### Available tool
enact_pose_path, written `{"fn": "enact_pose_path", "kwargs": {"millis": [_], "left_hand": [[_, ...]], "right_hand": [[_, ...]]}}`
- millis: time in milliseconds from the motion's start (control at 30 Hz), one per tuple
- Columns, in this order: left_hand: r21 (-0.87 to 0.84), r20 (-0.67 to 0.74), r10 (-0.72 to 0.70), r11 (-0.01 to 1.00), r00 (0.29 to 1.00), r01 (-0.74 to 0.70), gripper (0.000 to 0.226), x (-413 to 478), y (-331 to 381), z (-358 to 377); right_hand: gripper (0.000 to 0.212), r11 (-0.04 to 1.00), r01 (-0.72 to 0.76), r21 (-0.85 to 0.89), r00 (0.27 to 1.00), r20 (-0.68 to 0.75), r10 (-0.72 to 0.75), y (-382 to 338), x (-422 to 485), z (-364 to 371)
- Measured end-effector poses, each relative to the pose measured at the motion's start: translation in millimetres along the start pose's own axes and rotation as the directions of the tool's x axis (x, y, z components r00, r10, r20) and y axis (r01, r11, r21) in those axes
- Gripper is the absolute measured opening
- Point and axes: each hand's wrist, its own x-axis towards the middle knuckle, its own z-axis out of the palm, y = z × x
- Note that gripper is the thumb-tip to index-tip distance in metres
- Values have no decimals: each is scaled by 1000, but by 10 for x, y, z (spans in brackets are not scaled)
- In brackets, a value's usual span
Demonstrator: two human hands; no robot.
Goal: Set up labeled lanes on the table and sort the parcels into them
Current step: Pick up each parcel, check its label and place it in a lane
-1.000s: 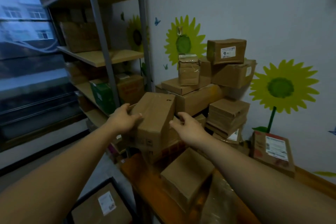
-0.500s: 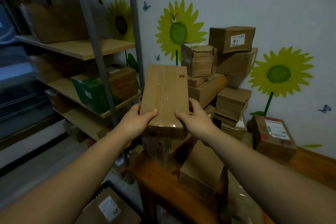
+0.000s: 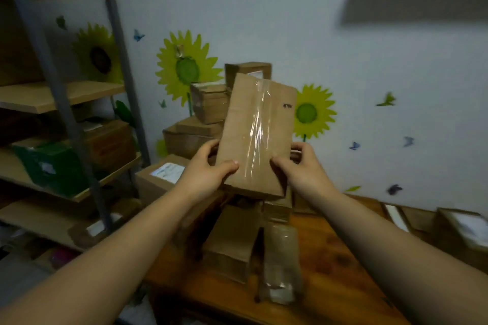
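A long brown cardboard parcel (image 3: 253, 134) with a strip of clear tape down its face is held up in front of me, above the wooden table (image 3: 330, 258). My left hand (image 3: 208, 169) grips its lower left edge, thumb on the front. My right hand (image 3: 301, 166) grips its lower right edge the same way. Behind it a stack of cardboard parcels (image 3: 200, 124) leans against the wall, partly hidden by the held parcel. More parcels (image 3: 232, 240) lie on the table below my hands, one (image 3: 280, 258) wrapped in shiny tape.
A metal shelf rack (image 3: 63, 103) with wooden boards fills the left side, holding a green box (image 3: 45, 166) and brown boxes. A labelled box (image 3: 161, 177) sits by the rack. Further labelled boxes (image 3: 464, 235) stand at the table's right end. The wall carries sunflower stickers.
Both hands lifted the long parcel off the pile and raised it upright before me. The camera swung right, so the table's right end came into view.
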Motion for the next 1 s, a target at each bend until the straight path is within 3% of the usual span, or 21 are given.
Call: {"fn": "enact_pose_path", "kwargs": {"millis": [133,233,333,433,500,567,667,767,900,933,1000], "left_hand": [[-33,187,-2,999,982,9,69,-204,337,911],[-60,237,-10,998,972,25,71,-353,531,1480],[-42,320,0,999,947,14,41,-562,772,2172],[-243,367,-40,960,929,137,52,-736,981,2741],[-274,397,-34,950,917,153,54,-879,1093,3022],[-221,436,-13,968,900,121,51,-1025,1196,3246],[-173,539,8,980,842,102,52,-1136,1282,3498],[-203,603,8,969,798,143,54,-1128,1277,3650],[-271,645,-35,924,763,271,56,-1024,1256,3759],[-262,648,-36,927,761,268,51,-998,1253,3795],[-261,608,-11,941,794,213,20,-970,1252,3874]], "right_hand": [[53,997,-51,-49,992,-116,45,228,-309,-1029],[48,996,-70,-48,988,-140,63,348,-555,-1609],[35,992,-109,-60,971,-220,93,464,-893,-2339],[36,985,-139,106,958,-237,161,551,-1192,-2912],[46,955,-158,253,947,-236,219,578,-1371,-3209],[48,934,-174,312,932,-254,259,604,-1516,-3456],[51,945,-190,265,925,-274,263,672,-1635,-3728],[38,936,-191,295,921,-275,275,747,-1731,-3893],[40,896,-136,422,946,-213,244,899,-1777,-4052],[40,885,-129,447,940,-229,253,915,-1762,-4075],[34,912,-158,378,922,-275,273,952,-1707,-4085]]}}
